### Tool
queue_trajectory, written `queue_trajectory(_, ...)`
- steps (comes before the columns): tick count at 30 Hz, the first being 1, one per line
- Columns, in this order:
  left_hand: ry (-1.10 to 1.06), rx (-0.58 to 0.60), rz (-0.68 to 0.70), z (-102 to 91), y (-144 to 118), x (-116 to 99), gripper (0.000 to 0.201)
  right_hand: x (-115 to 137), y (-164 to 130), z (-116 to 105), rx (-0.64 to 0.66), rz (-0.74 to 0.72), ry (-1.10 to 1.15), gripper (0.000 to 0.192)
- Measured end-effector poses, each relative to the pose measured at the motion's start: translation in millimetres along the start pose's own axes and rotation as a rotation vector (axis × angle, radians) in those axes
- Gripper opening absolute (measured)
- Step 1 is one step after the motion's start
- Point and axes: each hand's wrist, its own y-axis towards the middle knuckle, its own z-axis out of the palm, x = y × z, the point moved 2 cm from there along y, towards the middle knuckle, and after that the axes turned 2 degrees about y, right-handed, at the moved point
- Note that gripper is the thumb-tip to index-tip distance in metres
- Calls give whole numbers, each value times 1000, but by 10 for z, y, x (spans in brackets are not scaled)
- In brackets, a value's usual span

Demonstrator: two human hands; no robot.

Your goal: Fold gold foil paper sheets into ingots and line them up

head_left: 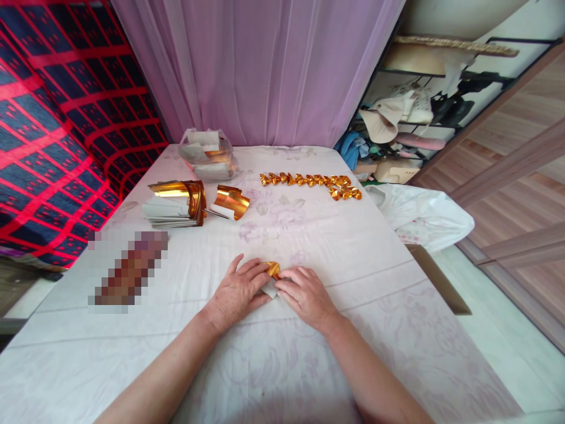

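Head view shows both hands near the middle of the tabletop (353, 247), toward its near edge. The left hand (238, 292) and the right hand (306, 294) press with bent fingers on a small gold foil paper (272, 271), which lies flat between their fingertips. Near the far edge lies a row of folded gold pieces (311, 181); toward the far left corner, a stack of foil sheets (174, 205).
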Motion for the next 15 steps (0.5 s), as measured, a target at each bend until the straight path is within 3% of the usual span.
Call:
queue_trajectory(6, 22, -65, 4, -11, -63, -48, 7, 57, 20, 31, 16, -28, -98, 11)
queue_trajectory(10, -28, -149, -92, 16, -166, -63, 13, 73, 35, 52, 14, -13, -90, 12)
queue_trajectory(15, -38, -162, -135, 41, -202, -96, 16, 96, 62, 66, -26, 13, -32, 15)
